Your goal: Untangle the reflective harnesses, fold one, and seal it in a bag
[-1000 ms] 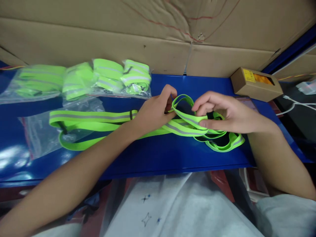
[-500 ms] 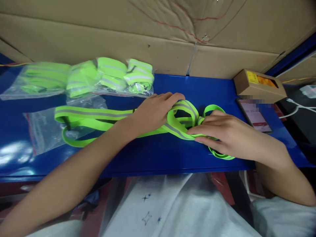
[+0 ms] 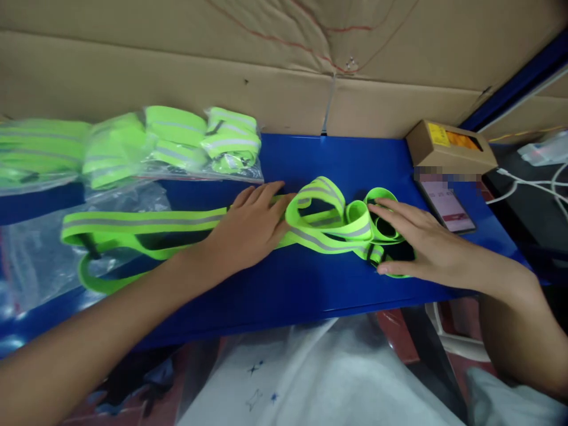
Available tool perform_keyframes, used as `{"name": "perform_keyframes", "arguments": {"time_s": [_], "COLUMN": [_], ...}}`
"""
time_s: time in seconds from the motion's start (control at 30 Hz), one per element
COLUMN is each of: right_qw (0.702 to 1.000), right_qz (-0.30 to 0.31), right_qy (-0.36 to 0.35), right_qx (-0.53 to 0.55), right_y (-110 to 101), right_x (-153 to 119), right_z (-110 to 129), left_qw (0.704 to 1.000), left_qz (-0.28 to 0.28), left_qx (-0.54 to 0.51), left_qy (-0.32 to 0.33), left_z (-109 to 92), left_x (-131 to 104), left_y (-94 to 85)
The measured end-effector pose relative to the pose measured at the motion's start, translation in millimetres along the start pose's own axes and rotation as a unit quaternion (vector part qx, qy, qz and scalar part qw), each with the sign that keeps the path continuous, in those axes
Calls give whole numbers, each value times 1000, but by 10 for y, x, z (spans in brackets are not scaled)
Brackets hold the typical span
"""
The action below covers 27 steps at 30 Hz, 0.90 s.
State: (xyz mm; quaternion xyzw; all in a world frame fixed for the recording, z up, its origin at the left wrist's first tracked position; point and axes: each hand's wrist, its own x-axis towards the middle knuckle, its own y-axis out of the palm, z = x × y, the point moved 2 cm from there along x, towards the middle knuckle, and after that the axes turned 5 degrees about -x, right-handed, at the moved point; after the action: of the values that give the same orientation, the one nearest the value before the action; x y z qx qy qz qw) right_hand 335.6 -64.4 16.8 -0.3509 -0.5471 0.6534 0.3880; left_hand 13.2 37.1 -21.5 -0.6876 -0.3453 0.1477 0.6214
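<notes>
A fluorescent yellow-green reflective strap (image 3: 146, 222) with a grey stripe lies along the blue table, its right part curled into several upright loops. Over its middle rests my left hand (image 3: 251, 228), fingers stretched across the band and covering part of it. My right hand (image 3: 426, 248) is open at the right end, thumb and fingers apart around the small loops, with fingertips close to or touching them. A black slider shows near the right thumb, and another dark one sits at the left end of the strap.
Several clear bags of folded green straps (image 3: 175, 139) line the back left. A flat plastic bag (image 3: 35, 248) lies under the strap's left end. At the right are a phone (image 3: 446, 204), a cardboard box (image 3: 421, 148) and white cables (image 3: 528, 183). Cardboard (image 3: 177, 77) walls the back.
My right hand has let go of the strap and spread its fingers; small loops now stand beside it. My left hand stays on the strap. The view has shifted slightly right.
</notes>
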Motion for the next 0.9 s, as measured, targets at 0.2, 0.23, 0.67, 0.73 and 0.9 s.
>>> {"name": "perform_keyframes", "arguments": {"time_s": [0.2, 0.23, 0.67, 0.73, 0.9], "right_qw": [996, 995, 867, 855, 894], "right_qz": [-21, -34, -121, -151, -156], "right_qy": [78, 83, 372, 404, 319], "right_qx": [-23, -30, -309, -290, -274], "right_y": [-81, -107, -508, -672, -947], "right_x": [171, 192, 556, 707, 1224], "right_z": [-246, -285, -657, -778, -1120], "left_qw": [998, 997, 993, 991, 991], "left_qz": [1, -6, -10, -6, -9], "left_qx": [10, 16, 3, 10, 1], "left_qy": [-60, -72, -121, -132, -131], "left_z": [465, 526, 982, 988, 986], "left_x": [-400, -470, -1025, -1046, -1079], "left_y": [-102, -130, -346, -359, -361]}}
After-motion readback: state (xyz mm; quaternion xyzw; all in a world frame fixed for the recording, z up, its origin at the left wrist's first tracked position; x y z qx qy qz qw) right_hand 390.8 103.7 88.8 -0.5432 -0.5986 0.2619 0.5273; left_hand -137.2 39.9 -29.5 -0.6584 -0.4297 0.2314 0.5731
